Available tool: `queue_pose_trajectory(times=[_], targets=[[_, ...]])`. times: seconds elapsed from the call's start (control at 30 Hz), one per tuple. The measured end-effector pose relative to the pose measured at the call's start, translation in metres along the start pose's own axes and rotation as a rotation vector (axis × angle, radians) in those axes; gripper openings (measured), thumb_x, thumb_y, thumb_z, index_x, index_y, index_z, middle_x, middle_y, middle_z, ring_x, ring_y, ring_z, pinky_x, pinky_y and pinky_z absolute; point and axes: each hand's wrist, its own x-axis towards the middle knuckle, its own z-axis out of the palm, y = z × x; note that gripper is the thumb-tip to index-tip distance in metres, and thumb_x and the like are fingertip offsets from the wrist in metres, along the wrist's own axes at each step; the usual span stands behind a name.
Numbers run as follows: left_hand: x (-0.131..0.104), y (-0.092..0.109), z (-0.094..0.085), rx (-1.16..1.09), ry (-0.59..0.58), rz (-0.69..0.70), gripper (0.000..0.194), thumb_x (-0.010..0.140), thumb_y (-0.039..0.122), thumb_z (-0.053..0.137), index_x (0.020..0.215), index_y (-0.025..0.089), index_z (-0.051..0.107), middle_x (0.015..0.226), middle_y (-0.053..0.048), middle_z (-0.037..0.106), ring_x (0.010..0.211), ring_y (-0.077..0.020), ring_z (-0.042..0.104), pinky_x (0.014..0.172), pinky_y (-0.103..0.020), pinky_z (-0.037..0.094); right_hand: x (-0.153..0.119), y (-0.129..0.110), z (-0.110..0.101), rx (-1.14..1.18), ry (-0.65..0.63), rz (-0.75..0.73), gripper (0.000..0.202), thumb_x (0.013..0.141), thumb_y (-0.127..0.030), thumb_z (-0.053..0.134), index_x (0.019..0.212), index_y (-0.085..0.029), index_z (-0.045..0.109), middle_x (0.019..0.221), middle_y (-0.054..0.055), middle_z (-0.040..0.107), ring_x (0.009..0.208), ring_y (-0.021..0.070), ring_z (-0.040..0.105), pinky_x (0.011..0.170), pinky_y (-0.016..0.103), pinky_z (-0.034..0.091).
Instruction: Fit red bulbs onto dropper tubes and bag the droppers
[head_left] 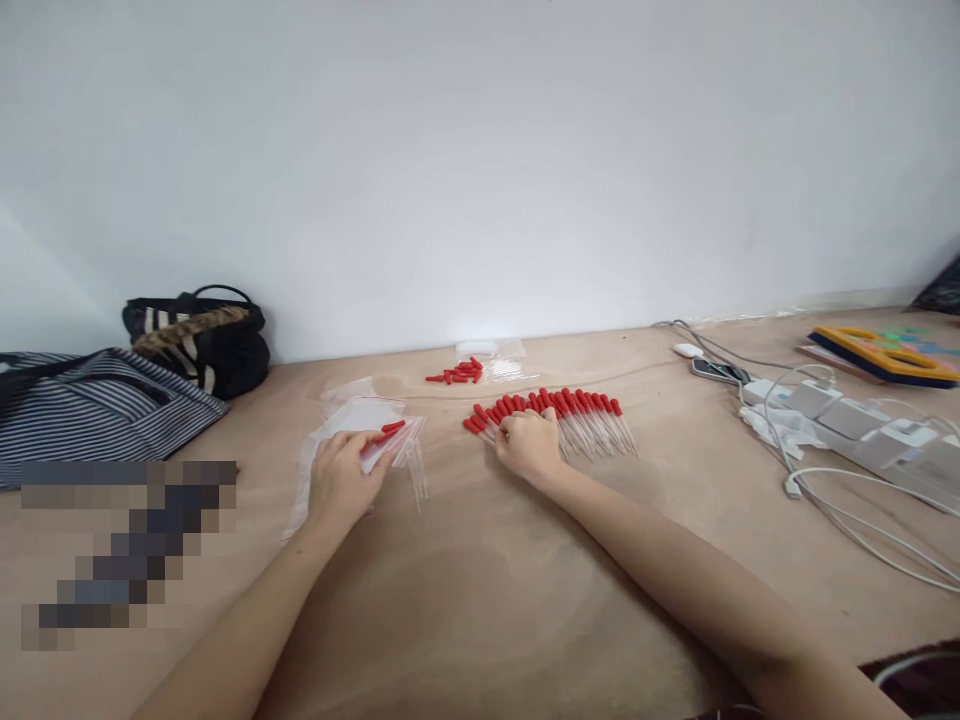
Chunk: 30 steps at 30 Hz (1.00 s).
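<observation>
My left hand (pixel 346 480) is closed on a clear plastic bag (pixel 409 440) in which red-capped pieces (pixel 393 427) show near the fingertips. Under and beside it lie more flat clear bags (pixel 356 412). Several thin clear tubes (pixel 418 478) lie just right of that hand. My right hand (pixel 529 440) is curled over a fanned row of red-topped clear droppers (pixel 592 415), its fingers bent at the red tops; what they pinch, if anything, is hidden. Behind the row sits a small pile of loose red caps (pixel 461 372), beside thin clear tubes on a bag (pixel 510 368).
A striped bag (pixel 97 410) and a black bag (pixel 232 350) stand at the left by the wall. At the right are a power strip with white chargers (pixel 862 425), white cables (pixel 847 520), a dark device (pixel 718 370) and a yellow and blue frame (pixel 885 357).
</observation>
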Motion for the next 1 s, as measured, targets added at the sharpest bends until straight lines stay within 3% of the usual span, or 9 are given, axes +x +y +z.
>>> queue_pose_trajectory(times=[0.13, 0.37, 0.5, 0.63, 0.77, 0.87, 1.0], targets=[[-0.001, -0.007, 0.003, 0.105, -0.159, -0.045, 0.029, 0.071, 0.036, 0.054, 0.089, 0.016, 0.066, 0.081, -0.009, 0.058, 0.081, -0.0263, 0.054, 0.076, -0.035, 0.042, 0.006, -0.002, 0.005, -0.072, 0.001, 0.057, 0.025, 0.078, -0.022, 0.043, 0.064, -0.015, 0.063, 0.074, 0.008, 0.066, 0.072, 0.0183, 0.055, 0.073, 0.036, 0.022], [0.0, -0.004, 0.004, 0.138, -0.213, -0.093, 0.031, 0.071, 0.037, 0.052, 0.09, 0.016, 0.065, 0.082, -0.009, 0.057, 0.085, -0.0263, 0.053, 0.078, -0.033, 0.04, 0.006, 0.0, 0.002, -0.096, -0.004, 0.093, 0.024, 0.079, -0.026, 0.042, 0.072, -0.014, 0.062, 0.078, 0.01, 0.065, 0.076, 0.0215, 0.056, 0.076, 0.038, 0.024], [0.002, -0.006, 0.004, 0.138, -0.227, -0.123, 0.03, 0.072, 0.038, 0.051, 0.089, 0.017, 0.064, 0.082, -0.008, 0.057, 0.087, -0.0263, 0.052, 0.079, -0.033, 0.04, 0.004, -0.018, -0.002, -0.033, 0.028, 0.021, 0.023, 0.078, -0.027, 0.042, 0.082, -0.014, 0.061, 0.087, 0.011, 0.063, 0.082, 0.0224, 0.056, 0.076, 0.037, 0.027], [0.003, -0.009, 0.006, 0.135, -0.194, -0.169, 0.026, 0.071, 0.035, 0.052, 0.088, 0.018, 0.062, 0.084, -0.007, 0.056, 0.089, -0.0261, 0.053, 0.079, -0.034, 0.041, 0.003, -0.054, 0.001, 0.092, -0.133, -0.026, 0.024, 0.076, -0.031, 0.045, 0.081, -0.014, 0.062, 0.087, 0.01, 0.064, 0.082, 0.0216, 0.058, 0.074, 0.035, 0.033], [0.004, -0.017, 0.009, 0.115, -0.106, -0.212, 0.031, 0.075, 0.033, 0.047, 0.098, 0.018, 0.061, 0.091, -0.01, 0.055, 0.093, -0.0273, 0.052, 0.081, -0.035, 0.041, 0.008, -0.085, 0.005, 0.178, -0.328, 0.057, 0.03, 0.075, -0.037, 0.047, 0.083, -0.014, 0.063, 0.088, 0.013, 0.065, 0.084, 0.0234, 0.059, 0.074, 0.035, 0.039], [0.006, -0.025, 0.013, 0.058, -0.124, -0.215, 0.035, 0.077, 0.032, 0.044, 0.103, 0.016, 0.06, 0.096, -0.011, 0.055, 0.093, -0.0255, 0.054, 0.083, -0.034, 0.041, 0.013, -0.097, 0.005, 0.202, -0.4, 0.105, 0.034, 0.072, -0.039, 0.051, 0.091, -0.013, 0.062, 0.095, 0.015, 0.064, 0.089, 0.0242, 0.059, 0.076, 0.035, 0.041], [0.01, -0.032, 0.018, 0.01, -0.19, -0.282, 0.031, 0.071, 0.033, 0.049, 0.092, 0.015, 0.063, 0.089, -0.011, 0.058, 0.085, -0.0247, 0.058, 0.08, -0.034, 0.043, 0.018, -0.102, 0.003, 0.223, -0.452, 0.127, 0.031, 0.071, -0.035, 0.054, 0.093, -0.014, 0.061, 0.097, 0.014, 0.064, 0.09, 0.0229, 0.059, 0.076, 0.034, 0.043]])
